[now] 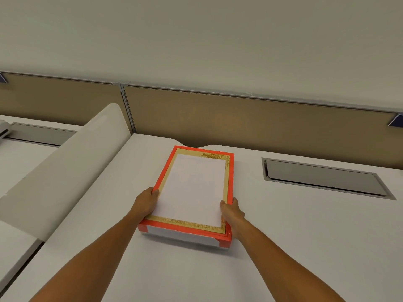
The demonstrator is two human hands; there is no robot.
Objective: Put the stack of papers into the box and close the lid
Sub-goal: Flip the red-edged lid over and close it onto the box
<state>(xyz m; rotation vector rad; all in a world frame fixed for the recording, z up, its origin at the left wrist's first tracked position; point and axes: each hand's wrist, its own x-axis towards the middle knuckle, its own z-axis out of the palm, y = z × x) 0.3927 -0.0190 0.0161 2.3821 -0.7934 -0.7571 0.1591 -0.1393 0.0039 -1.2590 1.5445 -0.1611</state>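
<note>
Stack of papers: white sheets, lying flat inside the box, top sheet about level with the rim. Gold patterned lining shows as a border around the sheets on all four sides. Box is red-orange, with a white panel on its near end wall. No lid identifiable as a separate part.

Box sits on the worktop, around mid-width and toward the far edge, its far end close to the notch in that edge. Long axis runs near-to-far, skewed slightly.

Left hand: on the box's left long side near the near corner, fingers curled against the rim and wall, thumb tip at the edge of the sheets. Pressed on the box, not spread.

Right hand: mirror position on the right long side, thumb on the sheet edge, fingers wrapped down the outer wall. Also clamped on the box. Both forearms bare, reaching in from the near edge.

Grey recessed cable hatch is set in the worktop to the right of the box, well apart. Tan partition panel runs along the far edge. White curved divider bounds the left edge, with another desk beyond it.
</note>
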